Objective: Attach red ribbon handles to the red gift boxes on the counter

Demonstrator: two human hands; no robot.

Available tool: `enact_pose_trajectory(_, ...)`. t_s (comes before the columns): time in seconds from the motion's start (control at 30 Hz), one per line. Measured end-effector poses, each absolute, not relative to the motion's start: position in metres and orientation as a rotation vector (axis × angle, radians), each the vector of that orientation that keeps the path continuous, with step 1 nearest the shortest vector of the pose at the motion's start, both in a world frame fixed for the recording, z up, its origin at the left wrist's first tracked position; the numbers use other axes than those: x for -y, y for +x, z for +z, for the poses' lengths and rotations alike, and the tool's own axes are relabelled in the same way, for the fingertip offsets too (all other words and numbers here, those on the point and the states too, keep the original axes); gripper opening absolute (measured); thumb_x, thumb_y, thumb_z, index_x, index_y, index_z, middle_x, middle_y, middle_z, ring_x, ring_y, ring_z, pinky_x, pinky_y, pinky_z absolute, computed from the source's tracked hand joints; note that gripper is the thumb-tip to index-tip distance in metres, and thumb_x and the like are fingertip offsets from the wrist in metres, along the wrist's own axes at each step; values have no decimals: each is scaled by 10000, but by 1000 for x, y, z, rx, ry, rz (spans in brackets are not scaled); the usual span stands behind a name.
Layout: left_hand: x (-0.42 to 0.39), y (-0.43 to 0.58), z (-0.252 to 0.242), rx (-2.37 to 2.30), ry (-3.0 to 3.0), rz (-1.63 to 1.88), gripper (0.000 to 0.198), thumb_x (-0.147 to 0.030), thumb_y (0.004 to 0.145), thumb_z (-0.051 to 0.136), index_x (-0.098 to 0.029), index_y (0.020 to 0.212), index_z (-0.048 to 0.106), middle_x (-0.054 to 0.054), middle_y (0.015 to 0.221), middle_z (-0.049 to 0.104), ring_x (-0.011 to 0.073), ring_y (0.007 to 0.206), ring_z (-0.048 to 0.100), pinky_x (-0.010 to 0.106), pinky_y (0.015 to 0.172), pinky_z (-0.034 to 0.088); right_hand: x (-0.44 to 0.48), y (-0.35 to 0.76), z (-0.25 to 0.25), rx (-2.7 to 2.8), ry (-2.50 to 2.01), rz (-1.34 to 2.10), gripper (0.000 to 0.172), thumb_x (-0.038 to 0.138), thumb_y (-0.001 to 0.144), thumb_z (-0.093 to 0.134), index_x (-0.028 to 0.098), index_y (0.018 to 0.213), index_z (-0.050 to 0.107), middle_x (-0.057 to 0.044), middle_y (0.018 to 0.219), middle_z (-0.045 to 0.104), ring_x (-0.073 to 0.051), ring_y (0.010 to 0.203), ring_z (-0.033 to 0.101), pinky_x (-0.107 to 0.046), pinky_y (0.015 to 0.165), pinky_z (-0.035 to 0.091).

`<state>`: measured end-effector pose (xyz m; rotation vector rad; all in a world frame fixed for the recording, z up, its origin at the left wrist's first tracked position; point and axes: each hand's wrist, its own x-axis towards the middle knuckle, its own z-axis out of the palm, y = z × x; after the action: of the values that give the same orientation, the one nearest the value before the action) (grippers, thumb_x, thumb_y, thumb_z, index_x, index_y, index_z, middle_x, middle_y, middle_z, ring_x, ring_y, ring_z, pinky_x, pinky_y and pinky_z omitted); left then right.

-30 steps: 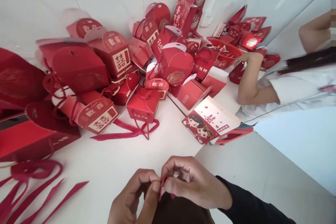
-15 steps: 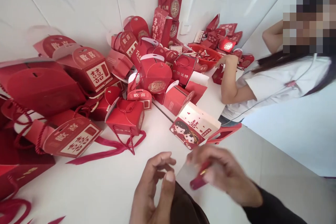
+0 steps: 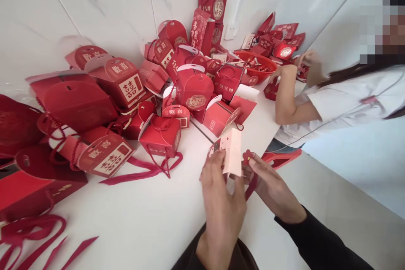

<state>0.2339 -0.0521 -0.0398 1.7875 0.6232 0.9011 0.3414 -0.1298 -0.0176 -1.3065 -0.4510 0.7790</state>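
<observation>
My left hand grips a small white and red printed gift box above the near table edge, its fingers along the left side. The box is turned so that a pale cream face points towards me. Close to its right side, my right hand pinches a dark red ribbon. At the ribbon's upper end, by my thumb, shows a flower-shaped dark red piece with a small gold spot. Some right-hand fingertips are hidden behind the box and ribbon.
Many red gift boxes with cord handles crowd the white table. Loose ribbons lie at the lower left. A red basin with small packets stands at the back. A co-worker's arm reaches in from the right, above a red stool.
My left hand has moved forward and taken hold of the gift box, which stood on the table. My right hand has brought the ribbon up beside it. The view has shifted slightly left.
</observation>
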Motion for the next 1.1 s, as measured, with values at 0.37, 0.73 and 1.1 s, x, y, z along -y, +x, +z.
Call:
enact_pose_trajectory(0.37,-4,70,-25,-946,1775,1180,371,-181,937,728,-280,1287,659,55,1181,724,195,972,732,274,778,602,112,287,12,1665,-1340,328,87,192,1089,519,226,1151,569,-90,1290,662,-217,1285,564,-339,1074,484)
enact_pose_trajectory(0.73,-14,38,-19,-719,2016,1142,135,-114,979,632,-222,1059,650,50,998,703,165,866,678,270,721,568,62,233,19,1975,-1303,278,199,67,1055,502,172,1220,534,-123,1249,704,-246,1243,621,-440,1061,503)
enact_pose_trajectory(1.1,-9,54,-36,-888,1872,1416,306,-78,981,632,-241,1240,631,19,1038,744,142,878,739,243,798,597,53,232,25,2026,-1394,200,113,126,1094,498,182,1149,578,-66,979,702,-217,901,636,-360,794,550)
